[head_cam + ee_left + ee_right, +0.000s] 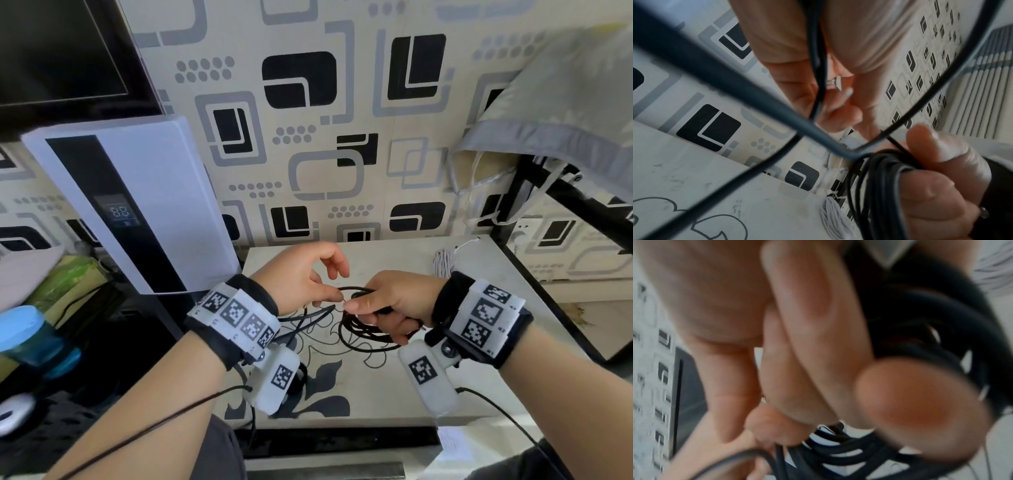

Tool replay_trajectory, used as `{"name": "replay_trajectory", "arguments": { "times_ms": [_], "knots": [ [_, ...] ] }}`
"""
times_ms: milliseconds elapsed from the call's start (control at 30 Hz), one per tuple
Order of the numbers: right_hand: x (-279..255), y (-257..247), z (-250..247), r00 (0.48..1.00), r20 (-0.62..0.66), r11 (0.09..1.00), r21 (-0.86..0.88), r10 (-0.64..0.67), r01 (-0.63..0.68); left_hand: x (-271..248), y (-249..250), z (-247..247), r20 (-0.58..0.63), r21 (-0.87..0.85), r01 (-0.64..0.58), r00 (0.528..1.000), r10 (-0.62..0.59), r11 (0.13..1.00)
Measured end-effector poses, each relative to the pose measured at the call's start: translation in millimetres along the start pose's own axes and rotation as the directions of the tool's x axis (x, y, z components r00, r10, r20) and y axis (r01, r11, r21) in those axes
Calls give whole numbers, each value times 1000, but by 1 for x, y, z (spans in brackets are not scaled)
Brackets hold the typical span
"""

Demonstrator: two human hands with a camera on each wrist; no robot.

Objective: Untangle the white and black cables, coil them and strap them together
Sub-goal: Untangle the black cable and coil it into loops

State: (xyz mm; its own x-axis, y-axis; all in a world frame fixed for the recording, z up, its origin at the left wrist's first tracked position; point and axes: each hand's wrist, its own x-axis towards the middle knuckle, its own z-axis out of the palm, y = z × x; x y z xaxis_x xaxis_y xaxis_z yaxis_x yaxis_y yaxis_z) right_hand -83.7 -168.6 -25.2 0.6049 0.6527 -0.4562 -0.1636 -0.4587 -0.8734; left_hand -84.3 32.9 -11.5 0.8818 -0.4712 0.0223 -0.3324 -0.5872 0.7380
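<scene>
1. Black cable (368,334) is hanging in a bundle of loops above the table (486,363), gathered in the right hand (390,305).
2. Right hand is gripping that coil, with the fingers (818,337) curled around the loops and the thumb (941,146) pressing on top.
3. Left hand (301,277) is pinching a loose strand of the black cable between thumb and forefinger, just beside the right thumb, while its other fingers are arching loosely above.
4. Loose strands of the black cable are trailing down from the left hand toward the left wrist.
5. White cable (443,262) is lying coiled on the table near the wall (342,120), behind the right wrist and apart from both hands.
6. White appliance (130,202) with a small lit display is leaning at the table's left edge.
</scene>
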Motion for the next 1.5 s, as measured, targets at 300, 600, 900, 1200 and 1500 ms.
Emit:
{"name": "replay_trajectory", "arguments": {
  "times_ms": [300, 600, 900, 1200, 1500],
  "knots": [
    [-31, 4, -31, 944, 120, 765, 622, -306, 168, -7, -2, -19, 2, -345, -60, 998, 65, 937],
    [-40, 8, -48, 898, 144, 612, 775, -417, 160, -7, -5, -17, 107, -515, -29, 989, 98, 857],
    [-42, 7, -56, 823, 100, 457, 865, -559, 206, 1, -13, -6, -11, -240, 9, 1000, -12, 971],
    [-46, 6, -65, 810, -48, 381, 865, -585, 327, 3, -12, -8, -343, -428, -33, 930, -129, 903],
    [-46, 6, -66, 781, -180, 283, 864, -599, 416, -1, -2, -2, -210, -208, -88, 977, 44, 974]
  ]
}}
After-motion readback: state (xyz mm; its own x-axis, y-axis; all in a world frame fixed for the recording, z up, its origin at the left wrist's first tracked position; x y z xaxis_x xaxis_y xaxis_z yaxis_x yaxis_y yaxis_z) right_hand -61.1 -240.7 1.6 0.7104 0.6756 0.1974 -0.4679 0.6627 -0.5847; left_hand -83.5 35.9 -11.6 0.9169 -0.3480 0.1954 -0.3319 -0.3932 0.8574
